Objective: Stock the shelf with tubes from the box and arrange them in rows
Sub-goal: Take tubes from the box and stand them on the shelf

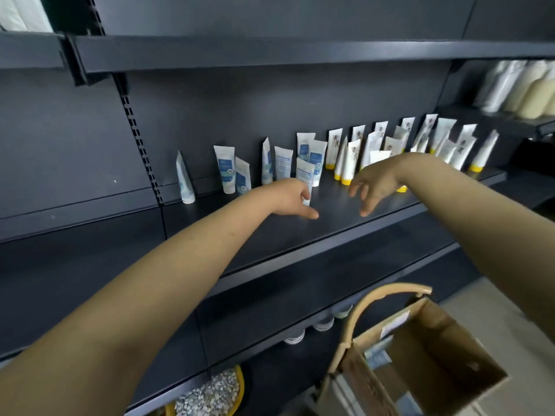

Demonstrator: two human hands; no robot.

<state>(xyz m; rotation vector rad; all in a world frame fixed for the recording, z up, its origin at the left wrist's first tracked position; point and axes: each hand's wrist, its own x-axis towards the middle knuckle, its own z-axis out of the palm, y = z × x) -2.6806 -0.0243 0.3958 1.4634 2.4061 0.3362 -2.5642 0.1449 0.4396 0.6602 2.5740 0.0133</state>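
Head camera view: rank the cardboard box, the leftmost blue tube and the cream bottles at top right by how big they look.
1. Box, largest, though it is also nearest the camera.
2. Cream bottles, taken as a group.
3. Leftmost blue tube, smallest.
One bottle against the tube is unsure: the bottles are blurred and cut off by the frame edge.

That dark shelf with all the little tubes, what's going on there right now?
A person is stocking the dark metal shelf. The left hand is at a white tube with a blue label, apparently holding it, while the right hand hovers open. Blue-labelled tubes stand loosely on the left, white tubes with yellow caps crowd the right. The brown cardboard box sits open below.
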